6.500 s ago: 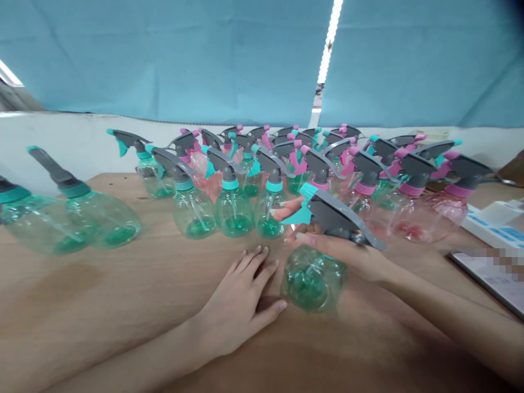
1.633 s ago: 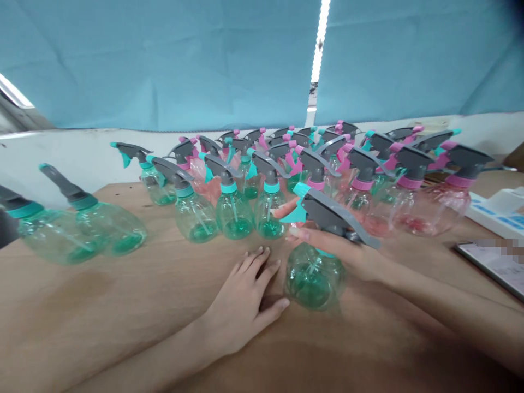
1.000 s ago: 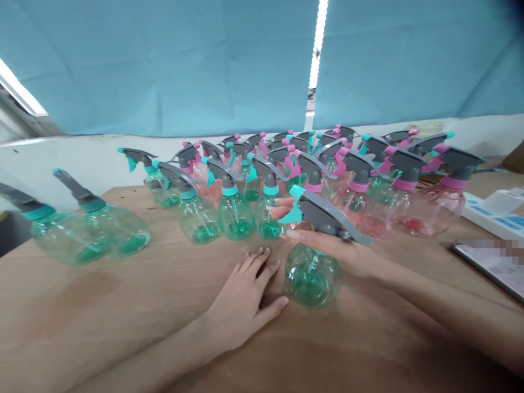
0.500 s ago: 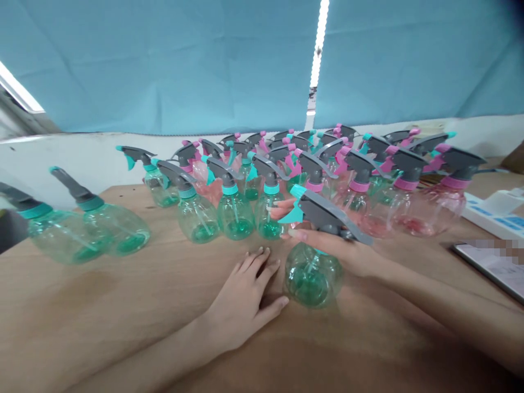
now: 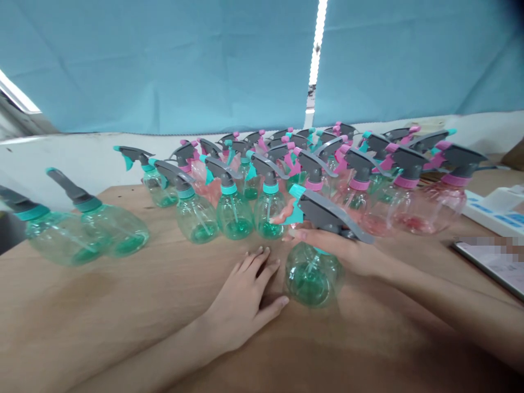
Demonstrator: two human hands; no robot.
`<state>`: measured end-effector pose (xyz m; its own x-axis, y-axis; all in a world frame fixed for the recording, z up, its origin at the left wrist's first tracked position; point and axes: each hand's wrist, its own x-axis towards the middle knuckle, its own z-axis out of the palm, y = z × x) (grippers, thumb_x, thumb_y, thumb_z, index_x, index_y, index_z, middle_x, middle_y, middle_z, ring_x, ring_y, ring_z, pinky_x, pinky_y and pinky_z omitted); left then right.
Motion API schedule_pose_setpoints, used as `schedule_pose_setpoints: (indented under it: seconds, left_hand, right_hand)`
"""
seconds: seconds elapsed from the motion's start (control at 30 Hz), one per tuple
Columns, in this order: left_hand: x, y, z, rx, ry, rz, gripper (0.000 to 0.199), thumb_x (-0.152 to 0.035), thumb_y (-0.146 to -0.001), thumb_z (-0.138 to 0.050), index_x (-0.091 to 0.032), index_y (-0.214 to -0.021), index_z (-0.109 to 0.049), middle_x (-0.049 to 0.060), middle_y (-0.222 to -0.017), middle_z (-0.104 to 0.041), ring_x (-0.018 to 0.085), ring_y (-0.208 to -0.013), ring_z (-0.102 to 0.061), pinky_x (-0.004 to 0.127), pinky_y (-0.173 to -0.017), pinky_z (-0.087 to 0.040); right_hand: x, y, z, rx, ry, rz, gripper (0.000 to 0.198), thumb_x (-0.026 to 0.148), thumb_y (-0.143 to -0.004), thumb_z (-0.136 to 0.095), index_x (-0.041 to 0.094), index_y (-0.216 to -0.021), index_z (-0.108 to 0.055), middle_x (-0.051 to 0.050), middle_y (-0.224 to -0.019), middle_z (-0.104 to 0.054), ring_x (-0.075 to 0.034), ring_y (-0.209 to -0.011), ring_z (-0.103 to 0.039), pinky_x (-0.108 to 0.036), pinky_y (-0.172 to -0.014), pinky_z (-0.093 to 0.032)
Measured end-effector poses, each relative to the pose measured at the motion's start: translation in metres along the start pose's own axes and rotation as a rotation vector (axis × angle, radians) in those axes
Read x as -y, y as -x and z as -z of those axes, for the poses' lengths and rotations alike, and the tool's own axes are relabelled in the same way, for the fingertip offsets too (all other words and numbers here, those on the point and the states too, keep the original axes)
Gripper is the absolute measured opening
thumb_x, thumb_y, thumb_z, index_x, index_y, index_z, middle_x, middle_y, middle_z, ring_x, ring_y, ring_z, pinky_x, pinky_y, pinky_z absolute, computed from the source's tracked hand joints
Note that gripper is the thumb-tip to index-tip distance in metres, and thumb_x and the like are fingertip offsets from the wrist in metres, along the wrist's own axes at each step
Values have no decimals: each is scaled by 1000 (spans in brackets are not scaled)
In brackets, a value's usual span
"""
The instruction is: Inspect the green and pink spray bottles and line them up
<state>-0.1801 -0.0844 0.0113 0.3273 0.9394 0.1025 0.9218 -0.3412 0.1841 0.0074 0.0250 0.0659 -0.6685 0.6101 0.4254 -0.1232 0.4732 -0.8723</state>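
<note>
A blue curtain (image 5: 184, 60) fills the upper half of the frame, split right of centre by a bright vertical strip of light (image 5: 315, 54); below it a wooden surface (image 5: 123, 305) spreads across the whole lower half; a dense cluster of spray bottles (image 5: 327, 169) stands across the middle of the frame, green ones with teal collars toward the left, pink ones toward the right, all with grey trigger heads; two more green bottles (image 5: 82, 234) stand apart at the left edge; at the right edge lie a white box with blue markings (image 5: 497, 210) and a flat sheet (image 5: 491, 262), its print blurred past reading; no brand or label can be read on any bottle. In the lower centre a green spray bottle (image 5: 313, 273) stands on the surface, in front of the cluster; the right hand (image 5: 347, 254) has its grip closed around the neck under the grey trigger head (image 5: 327, 217), fingertips (image 5: 301, 234) showing on the left side of it; the left hand (image 5: 245, 300) lies flat, palm down and grip released, just beside the bottle's left side, thumb near its base.
</note>
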Motion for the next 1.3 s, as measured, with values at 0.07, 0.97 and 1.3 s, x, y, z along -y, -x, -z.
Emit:
schedule_pose_setpoints:
  seconds: [0.07,0.97,1.3]
  left_hand:
    - [0,0,0,-7,1,-3,56,-51,-93,-49,-15,-136,-43,16,-145,-39,31,-134,-34,50,-106,-32]
    - [-1,1,3,19,22,14,57,-49,-92,-50,-13,-137,-44,17,-145,-39,33,-133,-35,52,-106,-31]
    - [0,0,3,17,29,13,56,-47,-92,-51,-13,-136,-45,18,-144,-40,33,-133,-35,53,-105,-33]
  right_hand:
    - [3,0,1,28,-58,-27,6,25,-87,-60,27,-90,-64,1,-84,-64,-14,-76,-61,-34,-84,-50]
    - [14,0,-2,22,-65,15,23,18,-84,-58,30,-102,-63,0,-102,-67,-19,-100,-62,-34,-83,-51]
    - [19,-1,-3,-15,-98,-29,24,20,-81,-61,30,-102,-63,-2,-107,-67,-22,-109,-60,-38,-91,-49]
